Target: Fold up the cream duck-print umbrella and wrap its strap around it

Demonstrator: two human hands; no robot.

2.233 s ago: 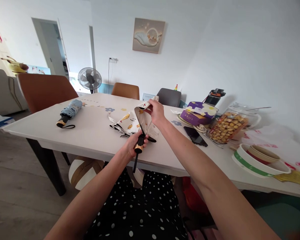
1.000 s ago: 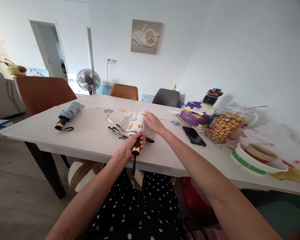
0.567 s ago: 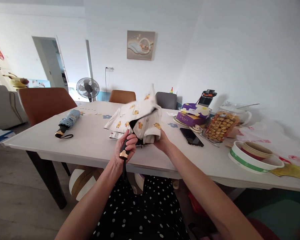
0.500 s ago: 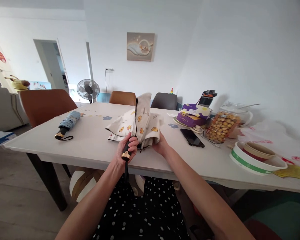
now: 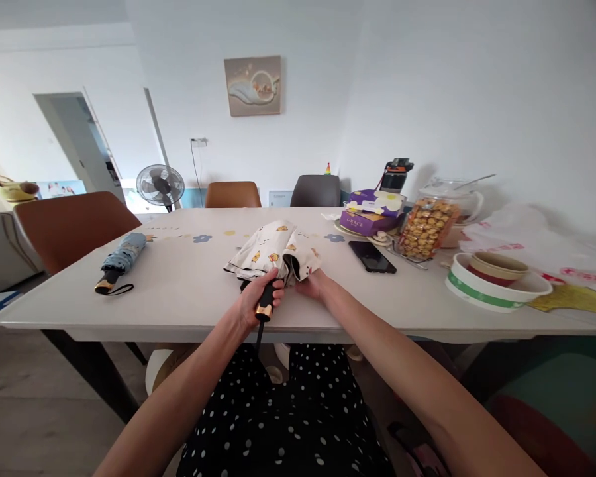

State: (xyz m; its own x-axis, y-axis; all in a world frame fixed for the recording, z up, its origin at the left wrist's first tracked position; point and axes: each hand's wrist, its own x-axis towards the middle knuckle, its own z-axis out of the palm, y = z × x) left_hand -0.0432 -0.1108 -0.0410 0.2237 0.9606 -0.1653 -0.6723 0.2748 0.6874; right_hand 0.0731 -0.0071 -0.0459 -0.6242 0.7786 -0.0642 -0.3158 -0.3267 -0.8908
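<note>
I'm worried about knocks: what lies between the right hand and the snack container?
In the head view, a dark phone lies between the right hand and snack container.

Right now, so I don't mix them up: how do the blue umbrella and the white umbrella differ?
The white umbrella has loose, spread folds; the blue umbrella is gathered into a compact bundle. The white umbrella is being held; the blue umbrella lies untouched. Both have black handles with gold-coloured ends.

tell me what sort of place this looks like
Most likely a dining area in a home: a long pale table with chairs around it, a framed picture on the wall and a standing fan beyond the table.
</note>
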